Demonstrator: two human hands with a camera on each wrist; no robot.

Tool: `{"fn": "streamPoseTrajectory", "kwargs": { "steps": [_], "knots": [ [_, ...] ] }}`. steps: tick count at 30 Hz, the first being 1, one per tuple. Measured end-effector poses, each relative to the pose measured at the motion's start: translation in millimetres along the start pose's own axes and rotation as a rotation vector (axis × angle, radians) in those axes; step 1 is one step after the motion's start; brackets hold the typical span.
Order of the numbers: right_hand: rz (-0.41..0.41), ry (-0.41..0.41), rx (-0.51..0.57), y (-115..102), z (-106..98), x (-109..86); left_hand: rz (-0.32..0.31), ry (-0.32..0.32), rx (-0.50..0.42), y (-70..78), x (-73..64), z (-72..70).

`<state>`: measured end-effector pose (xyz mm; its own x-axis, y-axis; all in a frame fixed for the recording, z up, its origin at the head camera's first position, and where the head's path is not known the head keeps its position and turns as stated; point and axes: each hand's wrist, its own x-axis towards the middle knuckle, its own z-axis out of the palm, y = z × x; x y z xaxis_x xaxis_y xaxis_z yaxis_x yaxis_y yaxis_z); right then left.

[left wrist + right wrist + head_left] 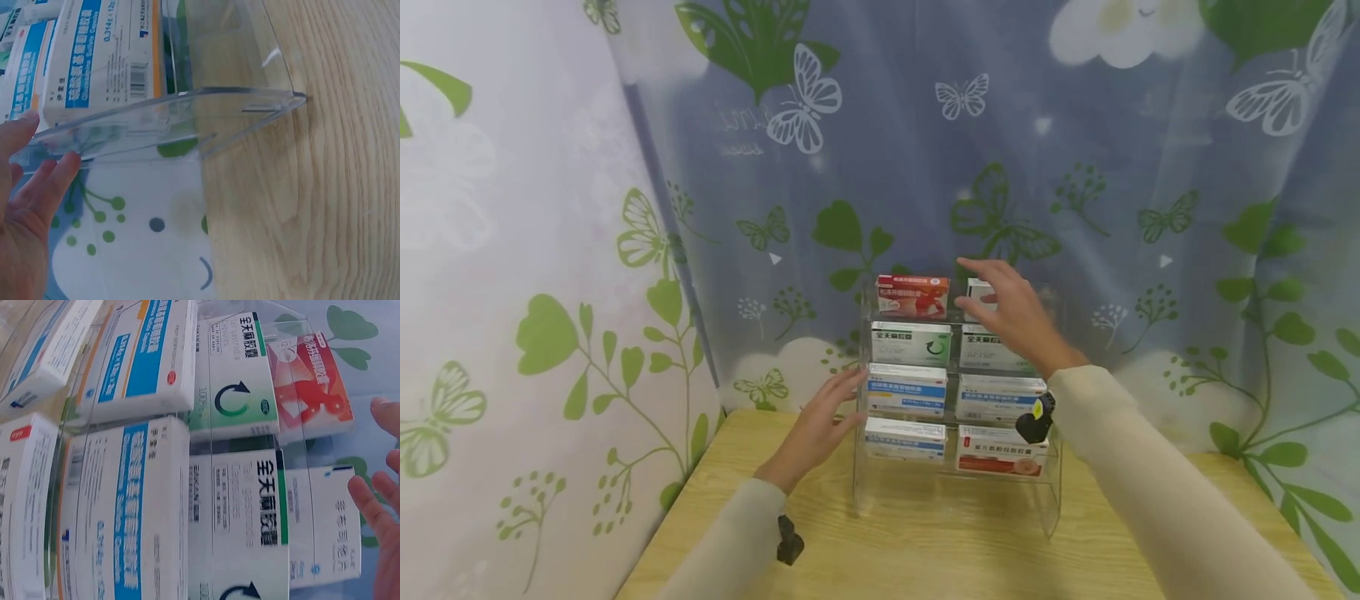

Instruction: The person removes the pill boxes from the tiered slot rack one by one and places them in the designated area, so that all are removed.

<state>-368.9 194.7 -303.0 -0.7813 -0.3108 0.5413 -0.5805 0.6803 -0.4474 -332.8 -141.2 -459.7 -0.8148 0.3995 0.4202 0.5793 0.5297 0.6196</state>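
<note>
A clear tiered display rack (pixel 859 492) holds several medicine boxes in two columns. My left hand (pixel 812 429) is at the rack's left side, its fingers fairly straight; in the left wrist view, the fingertips (pixel 70 164) meet the clear side panel (pixel 244 100). At the top right, my right hand (pixel 1017 312) is spread beside a white medicine box (pixel 325 528) and partly covers it in the head view. Nothing is gripped in that hand. A red medicine box (pixel 913 297) stands top left, above a green-and-white one (pixel 910 344).
Blue-and-white boxes (pixel 906 393) fill lower tiers, with a red-and-white box (pixel 1000 457) at bottom right. The rack stands on a wood-grain table (pixel 955 558). Behind it hangs a blue curtain (pixel 880 150) with butterflies and leaves; a pale patterned one (pixel 550 250) is at left.
</note>
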Motion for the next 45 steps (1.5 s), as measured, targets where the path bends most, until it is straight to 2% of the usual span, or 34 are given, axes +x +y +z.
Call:
{"fn": "streamPoseTrajectory", "kwargs": {
  "steps": [7,12,18,22,26,32,38,45],
  "knots": [
    [0.005,-0.047,-0.011,-7.3,19.0,14.7,-0.03,0.027,-0.023,-1.2,-3.8,7.7],
    [0.002,-0.058,-0.027,-7.1,29.5,22.5,-0.009,0.056,-0.019,-3.2,-5.2,11.1],
    [0.044,-0.075,-0.025,-9.2,38.4,28.0,-0.011,0.05,-0.024,-3.2,-4.4,12.8],
    [0.056,-0.057,-0.033,-8.9,44.7,30.1,-0.027,0.038,-0.025,-2.4,-3.8,12.0],
    [0.033,0.004,-0.03,-7.6,47.1,30.8,-0.031,0.032,-0.027,-1.9,-2.4,11.6],
    [-0.033,0.087,-0.029,-12.6,40.9,33.2,-0.017,0.042,-0.022,-1.6,-2.6,11.1],
    [-0.119,0.158,-0.037,-23.8,21.8,34.0,-0.005,0.048,-0.018,-1.4,-3.1,10.6],
    [-0.153,0.168,-0.041,-36.2,-2.5,25.1,-0.018,0.044,-0.004,-0.9,-3.6,11.5]
  ]
}}
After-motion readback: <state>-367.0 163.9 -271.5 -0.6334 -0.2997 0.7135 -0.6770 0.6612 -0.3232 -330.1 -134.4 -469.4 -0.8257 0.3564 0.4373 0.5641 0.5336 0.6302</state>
